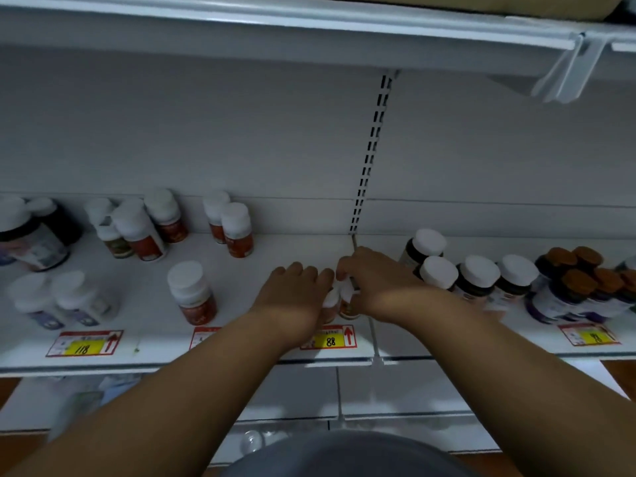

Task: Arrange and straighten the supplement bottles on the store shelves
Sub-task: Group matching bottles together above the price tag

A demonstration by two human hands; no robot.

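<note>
Two small white-capped bottles [339, 299] with orange labels are gripped side by side at the near middle of the white shelf [282, 249]: the left hand [292, 290] is curled over one, the right hand [375, 284] over the other. Both bottles are largely hidden by the fingers. A yellow price tag [330, 340] is fixed just below. A lone orange-labelled bottle [192, 292] is seen to the left, dark bottles [478, 280] crowd the right, and a slotted upright [370, 156] rises behind.

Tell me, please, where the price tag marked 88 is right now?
In the head view, the 88 price tag sits on the shelf's front edge, just below the left hand, near the middle.
</note>
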